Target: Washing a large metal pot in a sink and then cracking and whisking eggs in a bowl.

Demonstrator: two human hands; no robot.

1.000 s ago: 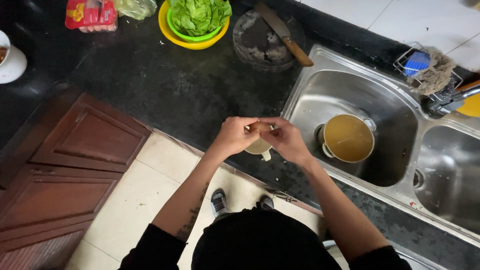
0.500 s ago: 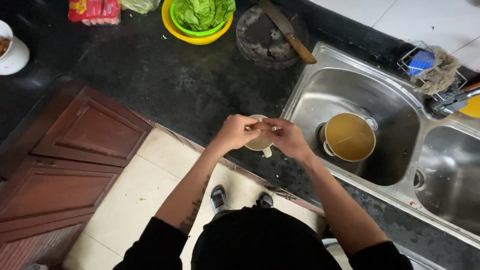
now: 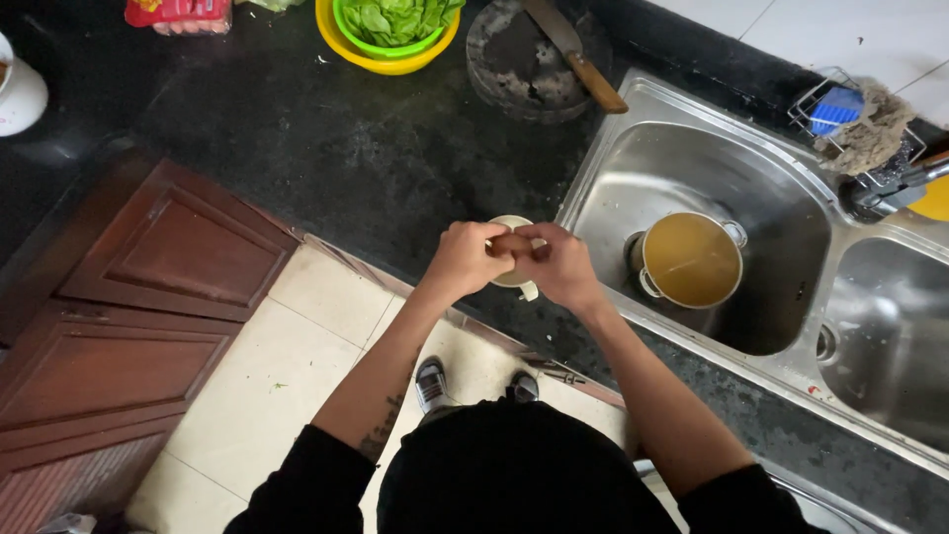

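My left hand (image 3: 463,259) and my right hand (image 3: 563,267) meet at the front edge of the black counter (image 3: 346,158). Their fingertips pinch a small brown egg (image 3: 512,240) between them. Directly under the hands stands a cream cup (image 3: 508,223) on the counter; only its far rim and a bit of its handle show. Both sleeves are black.
A steel double sink (image 3: 633,109) lies to the right, with a pot of yellowish liquid (image 3: 692,259) in its near basin. At the back are a round board (image 3: 514,64) with a knife (image 3: 578,54), a yellow bowl of greens (image 3: 390,25) and a white mug (image 3: 20,94). Wooden cabinet doors (image 3: 148,297) are at left.
The hands stay pressed together over the cup, with only small finger movement. The view has shifted slightly.
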